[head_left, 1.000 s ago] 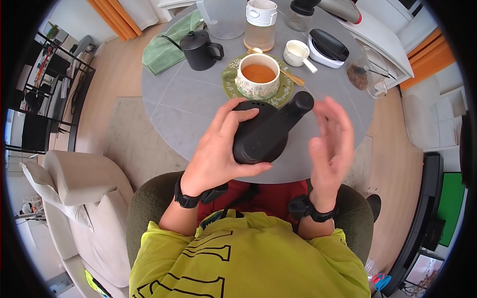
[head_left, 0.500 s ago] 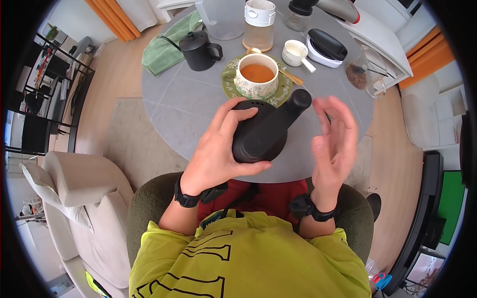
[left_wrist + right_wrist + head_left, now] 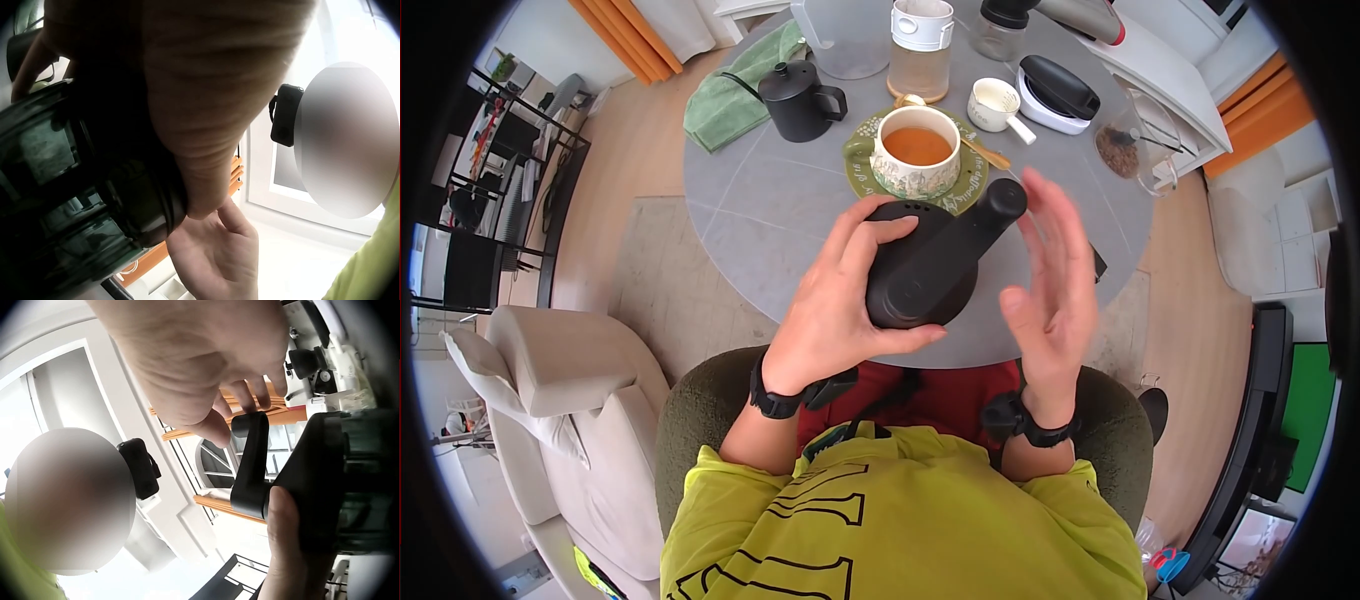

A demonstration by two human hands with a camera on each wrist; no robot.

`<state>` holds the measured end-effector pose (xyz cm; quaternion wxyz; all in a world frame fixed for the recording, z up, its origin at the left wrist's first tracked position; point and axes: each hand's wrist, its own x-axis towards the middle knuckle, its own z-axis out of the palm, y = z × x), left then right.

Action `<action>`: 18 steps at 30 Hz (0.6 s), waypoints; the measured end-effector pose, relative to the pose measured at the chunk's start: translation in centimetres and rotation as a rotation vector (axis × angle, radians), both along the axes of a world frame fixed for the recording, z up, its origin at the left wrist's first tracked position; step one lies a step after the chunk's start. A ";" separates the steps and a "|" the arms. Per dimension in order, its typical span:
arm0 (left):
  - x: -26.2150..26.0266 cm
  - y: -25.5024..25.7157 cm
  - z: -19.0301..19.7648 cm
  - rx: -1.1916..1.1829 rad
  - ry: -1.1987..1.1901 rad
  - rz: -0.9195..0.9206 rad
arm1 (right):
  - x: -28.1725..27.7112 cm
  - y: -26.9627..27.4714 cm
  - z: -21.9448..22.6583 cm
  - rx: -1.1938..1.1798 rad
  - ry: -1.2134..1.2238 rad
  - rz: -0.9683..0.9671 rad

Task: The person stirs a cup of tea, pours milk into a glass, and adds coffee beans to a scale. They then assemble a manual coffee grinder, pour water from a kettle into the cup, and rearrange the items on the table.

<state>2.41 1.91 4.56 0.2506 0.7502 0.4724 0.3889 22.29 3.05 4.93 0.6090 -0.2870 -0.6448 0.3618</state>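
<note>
A black device with a crank handle [image 3: 920, 265] is gripped by my left hand [image 3: 830, 290], fingers and thumb curled round its top. Its crank arm slants up and right, ending in a knob [image 3: 1005, 200]. Beside that knob my right hand [image 3: 1055, 290] is raised with fingers loosely extended; whether a fingertip touches it I cannot tell. The right wrist view shows the crank [image 3: 250, 465] near the fingers, and a transparent body [image 3: 369, 487] beneath the black top. Beyond the device, a cup of amber liquid [image 3: 917, 150] stands on a green saucer [image 3: 865, 185].
Behind are a black kettle [image 3: 800, 105], a green cloth [image 3: 725, 105], a lidded glass jar [image 3: 920, 65], a small white cup [image 3: 994, 104], a white-and-black device [image 3: 1058, 95] and a glass container with brown contents [image 3: 1118, 155]. A small black object [image 3: 1099, 265] lies right of my right hand.
My right hand has shifted slightly left toward the crank knob, uncovering the small black object. The crank arm turned slightly early on; my left hand keeps its grip.
</note>
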 end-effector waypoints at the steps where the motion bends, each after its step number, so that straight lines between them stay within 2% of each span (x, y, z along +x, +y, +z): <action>1: 0.0 0.0 0.0 -0.010 -0.016 -0.002 | -0.2 -0.2 0.1 -0.029 -0.019 0.017; 8: 0.0 0.1 0.0 -0.007 -0.016 -0.008 | 1.1 0.1 -0.5 -0.041 0.013 -0.042; 10: 0.0 0.1 0.0 -0.014 -0.014 -0.005 | 0.1 0.3 -0.3 0.032 0.029 -0.025; 14: 0.0 0.0 0.0 -0.013 0.001 0.005 | -0.1 -0.3 -0.4 -0.045 -0.010 0.016; 18: 0.0 0.1 0.0 -0.008 0.007 -0.005 | 1.2 0.0 -0.7 -0.044 0.006 -0.026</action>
